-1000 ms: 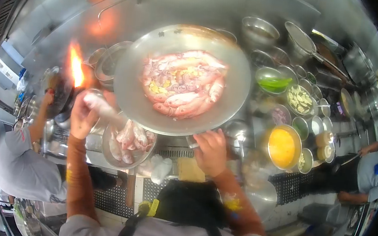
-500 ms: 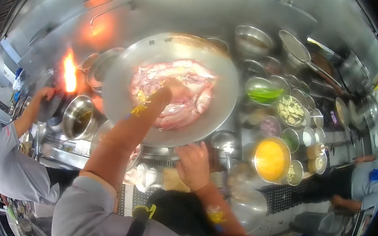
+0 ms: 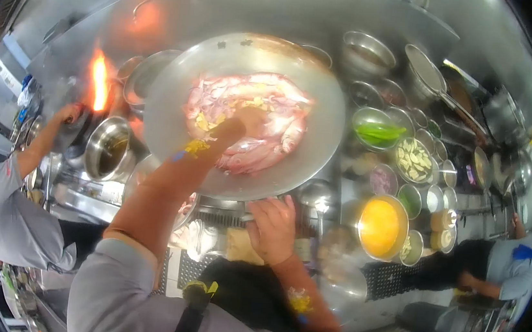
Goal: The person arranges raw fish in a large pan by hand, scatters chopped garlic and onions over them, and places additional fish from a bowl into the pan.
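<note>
In the middle of the view a large metal wok holds a ring of pinkish raw fish. Yellow pale bits are scattered over the fish. My left hand reaches down into the wok and touches the fish. Its fingers are blurred, so I cannot see whether they grip. My right hand is at the wok's near rim with its fingers curled against it. The hand hides the exact spot where it holds. Yellow bits cling to both wrists.
A tall flame burns at left beside a co-worker's hand and a metal pot. To the right stand bowls of green peppers, sliced garlic and orange liquid. A ladle and strainer lie nearby.
My left hand has shifted slightly up and right within the fish, and more yellow bits show beside it. The whole view has turned a little. My right hand stays at the rim.
</note>
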{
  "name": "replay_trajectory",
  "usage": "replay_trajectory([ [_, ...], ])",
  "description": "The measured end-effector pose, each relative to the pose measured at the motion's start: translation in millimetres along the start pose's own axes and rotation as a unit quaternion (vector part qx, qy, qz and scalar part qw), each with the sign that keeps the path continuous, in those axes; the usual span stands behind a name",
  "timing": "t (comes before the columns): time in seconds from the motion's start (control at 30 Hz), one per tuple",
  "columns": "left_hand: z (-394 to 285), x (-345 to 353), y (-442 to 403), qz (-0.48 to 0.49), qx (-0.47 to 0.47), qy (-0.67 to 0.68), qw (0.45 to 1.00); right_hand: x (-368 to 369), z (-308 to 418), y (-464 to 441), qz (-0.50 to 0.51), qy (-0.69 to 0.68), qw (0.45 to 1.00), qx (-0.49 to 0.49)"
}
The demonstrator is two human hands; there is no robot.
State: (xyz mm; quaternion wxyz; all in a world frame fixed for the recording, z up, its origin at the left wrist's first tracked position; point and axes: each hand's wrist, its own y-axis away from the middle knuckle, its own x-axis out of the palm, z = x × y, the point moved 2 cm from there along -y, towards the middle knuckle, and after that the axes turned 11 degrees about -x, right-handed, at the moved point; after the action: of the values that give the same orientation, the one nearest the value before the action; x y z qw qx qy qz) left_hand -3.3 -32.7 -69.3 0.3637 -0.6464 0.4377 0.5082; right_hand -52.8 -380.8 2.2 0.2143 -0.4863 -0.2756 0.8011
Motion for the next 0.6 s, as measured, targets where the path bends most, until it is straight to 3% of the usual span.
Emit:
replay_trajectory([
  [0.13, -23.0, -19.9, 11.3, -0.048, -0.094, -0.049, 0.993, 4.6, 1.5, -0.3, 0.019, 0.018, 1.0, 0.004],
  [0.23, -32.8, -69.2, 31.1, -0.055, -0.108, 0.022, 0.992, 7.0, -2.2, 4.8, 0.034, 0.037, 0.999, -0.008],
  [0.33, -46.2, -146.0, 107.1, -0.183, -0.041, 0.254, 0.949, 11.3, -3.9, 7.7, 0.028, 0.037, 0.999, -0.022],
  [0.43, -32.7, -181.5, 189.0, -0.249, -0.066, 0.365, 0.895, 12.3, -2.4, 6.9, 0.018, 0.031, 0.999, -0.02],
  [0.57, 22.3, -168.6, 286.4, -0.279, -0.208, 0.371, 0.861, 10.3, 1.5, 5.8, 0.013, 0.035, 0.999, -0.021],
  [0.6, 33.0, -161.5, 304.5, -0.249, -0.259, 0.339, 0.869, 10.2, 2.2, 5.2, 0.016, 0.035, 0.999, -0.02],
])
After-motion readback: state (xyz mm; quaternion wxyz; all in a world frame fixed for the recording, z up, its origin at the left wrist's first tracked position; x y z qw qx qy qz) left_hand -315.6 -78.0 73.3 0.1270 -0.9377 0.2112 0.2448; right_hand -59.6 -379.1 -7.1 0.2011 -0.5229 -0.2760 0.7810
